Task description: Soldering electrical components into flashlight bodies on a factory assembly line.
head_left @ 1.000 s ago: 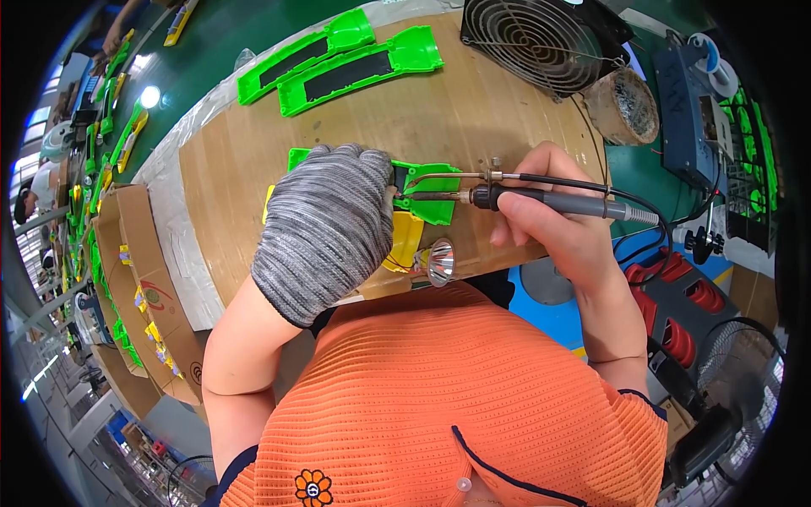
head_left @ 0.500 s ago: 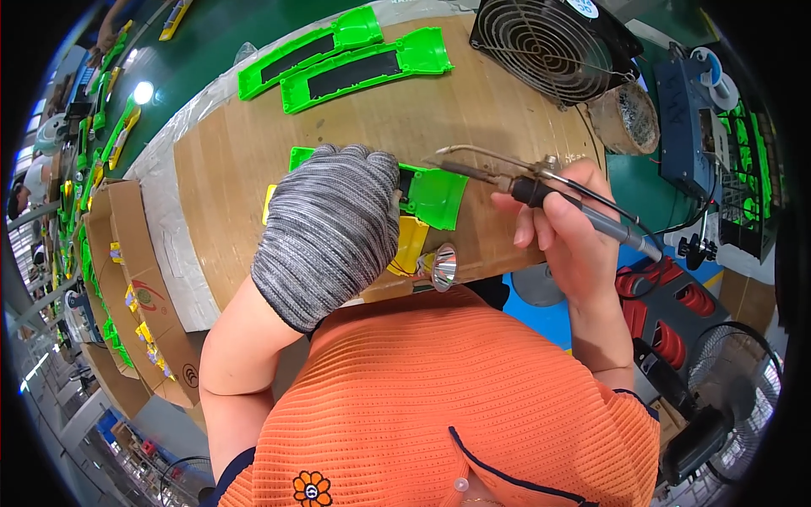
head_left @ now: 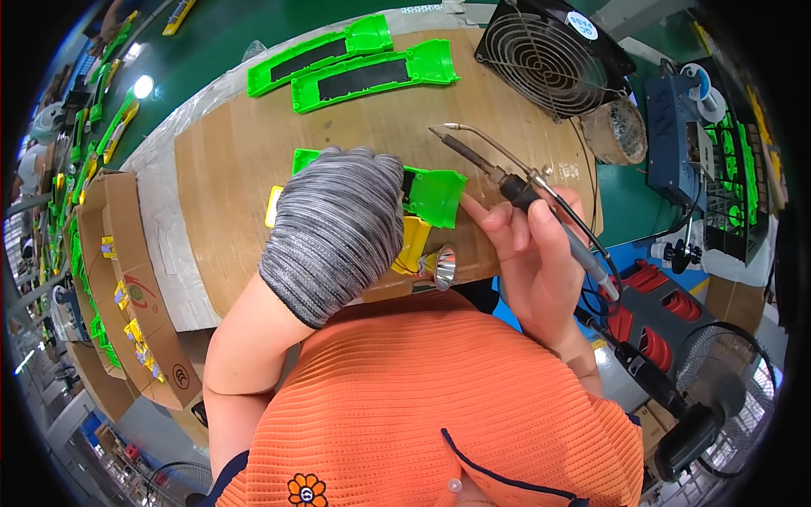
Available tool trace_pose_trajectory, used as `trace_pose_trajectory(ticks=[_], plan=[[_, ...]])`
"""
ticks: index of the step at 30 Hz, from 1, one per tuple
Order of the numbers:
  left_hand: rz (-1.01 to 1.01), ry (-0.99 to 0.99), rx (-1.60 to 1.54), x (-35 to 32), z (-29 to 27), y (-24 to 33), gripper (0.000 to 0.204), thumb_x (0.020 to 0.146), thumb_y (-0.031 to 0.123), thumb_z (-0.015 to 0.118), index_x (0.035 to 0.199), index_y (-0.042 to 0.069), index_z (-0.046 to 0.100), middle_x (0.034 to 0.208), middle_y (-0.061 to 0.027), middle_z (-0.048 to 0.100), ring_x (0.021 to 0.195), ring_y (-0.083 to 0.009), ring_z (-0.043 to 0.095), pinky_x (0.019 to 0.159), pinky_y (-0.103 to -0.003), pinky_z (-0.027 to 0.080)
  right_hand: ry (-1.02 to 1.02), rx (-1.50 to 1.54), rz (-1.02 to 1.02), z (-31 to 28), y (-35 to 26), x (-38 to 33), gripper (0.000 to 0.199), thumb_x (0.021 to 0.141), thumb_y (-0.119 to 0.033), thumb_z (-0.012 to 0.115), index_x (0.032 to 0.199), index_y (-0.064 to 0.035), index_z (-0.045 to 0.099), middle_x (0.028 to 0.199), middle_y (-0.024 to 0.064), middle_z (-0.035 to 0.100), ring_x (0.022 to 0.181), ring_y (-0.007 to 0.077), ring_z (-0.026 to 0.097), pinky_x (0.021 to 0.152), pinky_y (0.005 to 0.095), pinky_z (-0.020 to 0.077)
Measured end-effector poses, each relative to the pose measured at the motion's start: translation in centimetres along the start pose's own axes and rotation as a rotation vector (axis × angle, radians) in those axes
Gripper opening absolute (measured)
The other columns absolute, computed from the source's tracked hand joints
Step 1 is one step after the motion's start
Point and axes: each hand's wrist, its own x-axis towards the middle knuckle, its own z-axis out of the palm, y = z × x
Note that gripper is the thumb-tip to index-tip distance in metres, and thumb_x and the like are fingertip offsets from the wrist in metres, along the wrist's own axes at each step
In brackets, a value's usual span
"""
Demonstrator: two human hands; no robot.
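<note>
My left hand (head_left: 338, 232), in a grey striped knit glove, is closed over a green plastic housing (head_left: 437, 196) and hides its middle. Its fingertips are out of sight. Below the housing, partly under the glove, lies a yellow plastic housing (head_left: 411, 245) with a shiny lamp reflector (head_left: 444, 267) at its right end. My bare right hand (head_left: 541, 253) grips a soldering iron (head_left: 518, 190) with a curved metal tube running to its tip. That tip points up and left, above the cardboard. One right fingertip is at the green housing's right end; whether it touches, I cannot tell.
Two green housings (head_left: 372, 78) with black inserts lie at the far side of the cardboard sheet (head_left: 245, 169). A black fan (head_left: 549, 59) stands far right, beside a round tub (head_left: 615, 133) and a blue station box (head_left: 674, 127). At left is a carton (head_left: 139, 279) with yellow parts.
My right hand has moved left toward the green housing, one finger reaching its end. The soldering iron is steeper, its tip raised. My gloved left hand stays on the housing.
</note>
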Motion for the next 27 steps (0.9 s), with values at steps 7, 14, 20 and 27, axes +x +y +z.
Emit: trace_pose_trajectory(ticks=[7, 14, 20, 27], plan=[[-0.190, 0.120, 0.068, 0.2, -1.4, -0.9, 0.015, 0.088, 0.021, 0.064, 0.090, 0.007, 0.068, 0.081, -0.0163, 0.065, 0.080, -0.0361, 0.064, 0.073, -0.047, 0.051, -0.110, -0.012, -0.050, 0.8, 2.3, 3.9, 0.014, 0.098, -0.003, 0.058, 0.104, -0.0041, 0.045, 0.079, 0.0061, 0.056, 0.083, 0.0221, 0.066, 0.081, 0.0324, 0.0507], [-0.050, 0.181, -0.149, -1.3, -2.2, -2.8, 0.013, 0.087, 0.015, 0.067, 0.095, 0.005, 0.070, 0.086, -0.0144, 0.067, 0.085, -0.0337, 0.065, 0.078, -0.042, 0.051, -0.140, -0.152, -0.045, 0.6, 2.1, 3.5, 0.005, 0.101, -0.009, 0.051, 0.104, -0.0077, 0.047, 0.071, 0.0033, 0.050, 0.084, 0.0214, 0.063, 0.109, 0.0603, 0.0388], [0.057, 0.211, 0.040, -7.4, -6.6, -7.8, 0.033, 0.073, 0.002, 0.067, 0.104, 0.011, 0.070, 0.092, -0.0114, 0.062, 0.090, -0.0327, 0.061, 0.077, -0.041, 0.051, -0.098, -0.154, -0.071, -0.1, 1.1, 1.7, 0.014, 0.097, -0.004, 0.054, 0.106, -0.0060, 0.043, 0.072, 0.0049, 0.053, 0.076, 0.0217, 0.063, 0.103, 0.0572, 0.0457], [0.218, 0.136, 0.288, -11.4, -3.3, -10.0, 0.030, 0.075, 0.014, 0.069, 0.104, 0.022, 0.072, 0.093, -0.0032, 0.064, 0.098, -0.0261, 0.062, 0.087, -0.041, 0.049, -0.188, -0.254, -0.099, -0.6, 1.0, -0.4, 0.017, 0.095, -0.009, 0.057, 0.104, -0.0055, 0.044, 0.079, 0.0103, 0.059, 0.072, 0.0219, 0.063, 0.104, 0.0584, 0.0452]])
